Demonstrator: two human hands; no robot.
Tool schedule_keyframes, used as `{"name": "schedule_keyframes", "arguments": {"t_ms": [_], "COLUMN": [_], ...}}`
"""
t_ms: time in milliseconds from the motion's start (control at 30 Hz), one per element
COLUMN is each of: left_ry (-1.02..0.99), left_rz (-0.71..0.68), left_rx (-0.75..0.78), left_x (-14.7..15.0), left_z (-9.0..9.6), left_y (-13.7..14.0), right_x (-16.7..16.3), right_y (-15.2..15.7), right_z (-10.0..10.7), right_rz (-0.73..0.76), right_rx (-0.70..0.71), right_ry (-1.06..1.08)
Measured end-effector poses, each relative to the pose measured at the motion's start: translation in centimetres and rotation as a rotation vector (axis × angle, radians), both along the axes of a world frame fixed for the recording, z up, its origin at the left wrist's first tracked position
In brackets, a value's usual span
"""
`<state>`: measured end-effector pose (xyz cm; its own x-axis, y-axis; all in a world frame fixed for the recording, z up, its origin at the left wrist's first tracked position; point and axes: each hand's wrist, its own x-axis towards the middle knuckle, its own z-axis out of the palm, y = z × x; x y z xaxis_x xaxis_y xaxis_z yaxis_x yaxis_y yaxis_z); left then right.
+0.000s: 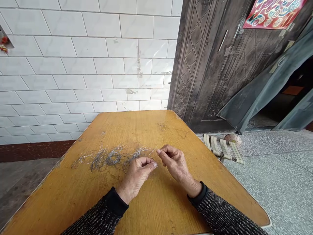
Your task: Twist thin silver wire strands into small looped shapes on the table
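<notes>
Over the middle of the wooden table (171, 202), my left hand (137, 176) pinches a thin wire (153, 150) between thumb and forefinger. My right hand (174, 161) is close beside it, thumb and fingertips also pressed together on the fine strand. A pale end of the strand sticks up to the left of the right fingertips. Left of my hands lies a row of loosely coiled grey wire bundles: one coil (113, 156) in the middle, another (97, 159) further left, and one (139, 152) partly behind my left hand.
Thin wire loops (162, 126) lie near the table's far edge, with a bent strand (183, 133) to their right. A white tiled wall (102, 71) stands behind the table. To the right are a dark carved door (195, 65) and a striped folding stool (222, 147).
</notes>
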<state>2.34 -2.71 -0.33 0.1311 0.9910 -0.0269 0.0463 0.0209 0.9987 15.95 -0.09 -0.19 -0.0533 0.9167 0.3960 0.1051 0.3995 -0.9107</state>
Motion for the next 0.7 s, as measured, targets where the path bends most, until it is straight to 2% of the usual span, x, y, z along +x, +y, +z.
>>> {"name": "schedule_keyframes", "arguments": {"t_ms": [167, 267, 367, 433, 700], "left_ry": [-0.072, -0.083, -0.074, -0.069, -0.029], "left_rz": [-0.051, -0.072, -0.085, -0.083, -0.067], "left_rx": [0.01, -0.027, -0.05, -0.052, -0.049], "left_x": [-0.3, -0.2, -0.1, -0.1, -0.1], "left_z": [0.0, 0.0, 0.2, 0.3, -0.1], "left_y": [0.0, 0.0, -0.1, -0.2, -0.1], "right_x": [0.6, 1.0, 1.4, 1.6, 1.8], "right_y": [0.3, 0.3, 0.4, 0.4, 0.4], "right_z": [-0.1, -0.1, -0.1, -0.1, 0.1], "right_rz": [0.018, 0.025, 0.122, 0.18, 0.139], "right_rx": [0.029, 0.207, 0.406, 0.475, 0.545], "right_ry": [-0.198, -0.32, -0.473, -0.549, -0.702]}}
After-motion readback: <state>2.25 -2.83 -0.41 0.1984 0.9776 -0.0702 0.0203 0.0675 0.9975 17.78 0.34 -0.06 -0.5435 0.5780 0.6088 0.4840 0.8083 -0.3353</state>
